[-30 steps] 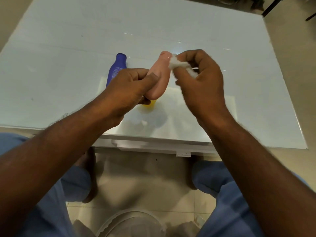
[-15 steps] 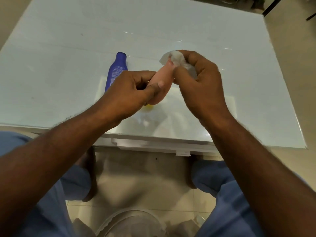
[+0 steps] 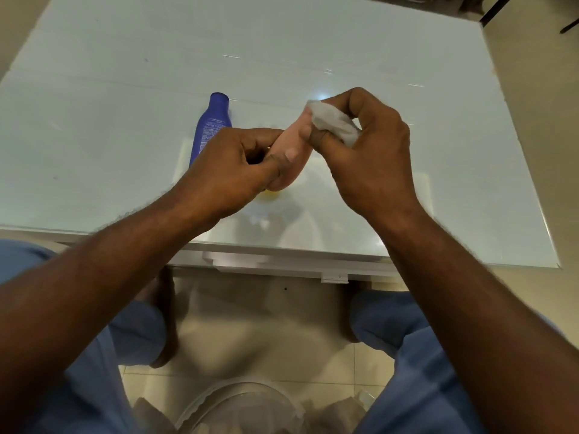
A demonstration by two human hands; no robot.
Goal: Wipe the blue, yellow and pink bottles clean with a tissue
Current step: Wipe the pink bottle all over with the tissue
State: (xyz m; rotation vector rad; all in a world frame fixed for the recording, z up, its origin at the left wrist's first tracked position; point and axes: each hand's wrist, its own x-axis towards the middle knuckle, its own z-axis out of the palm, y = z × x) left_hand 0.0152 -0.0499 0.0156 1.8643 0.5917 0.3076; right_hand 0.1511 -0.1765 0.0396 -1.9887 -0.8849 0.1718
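Nearest to the person, between the blue-clad knees, a clear plastic tub (image 3: 241, 408) sits on the tiled floor, below the front edge of the glass table (image 3: 94, 73). Just past that edge both hands work above the tabletop. The left hand (image 3: 232, 170) has its fingers and thumb curled round the lower body of the pink bottle (image 3: 293, 142), holding it tilted with its top pointing away. The right hand (image 3: 366, 151) pinches the tissue (image 3: 332, 123) against the bottle's upper end. A second ago the tissue sat as a small wad beside the cap; now it is spread over the top and shoulder, and the bottle is held lower. I judge the pink bottle's wipe is under way, working round the top. Under the hands a sliver of the yellow bottle (image 3: 272, 195) shows on the table, mostly hidden. The blue bottle (image 3: 213, 123) lies on its side just left of the left hand, cap pointing away. Beyond, the glass runs bare to its far edge, with wide room left and right for setting a bottle down.
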